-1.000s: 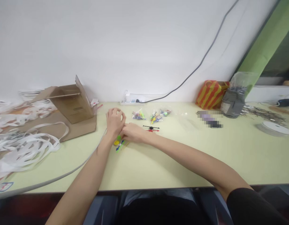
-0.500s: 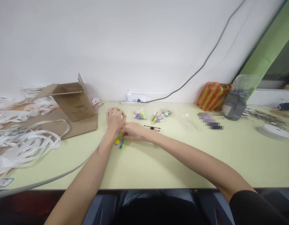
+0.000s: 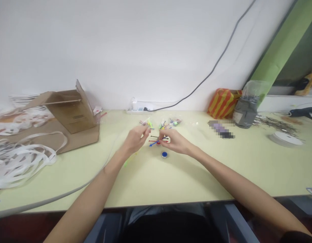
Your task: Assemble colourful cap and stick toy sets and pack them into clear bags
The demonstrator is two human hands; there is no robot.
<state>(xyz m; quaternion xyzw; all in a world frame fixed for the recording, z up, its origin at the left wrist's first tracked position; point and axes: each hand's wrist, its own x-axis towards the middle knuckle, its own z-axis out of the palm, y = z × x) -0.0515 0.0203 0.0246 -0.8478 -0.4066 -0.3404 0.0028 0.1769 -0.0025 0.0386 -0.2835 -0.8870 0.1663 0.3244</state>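
The left hand [image 3: 135,140] and right hand [image 3: 175,141] half-close, hold unclear, over plastic arrow pointers [image 3: 154,143] between them.

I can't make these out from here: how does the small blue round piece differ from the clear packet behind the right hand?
The blue round piece is a single solid disc, while the clear plastic packet holds several small coloured parts. The piece lies loose in front of the right hand, nearer the person; the packet sits farther back. Both rest on the pale table, and neither is touched by a hand.
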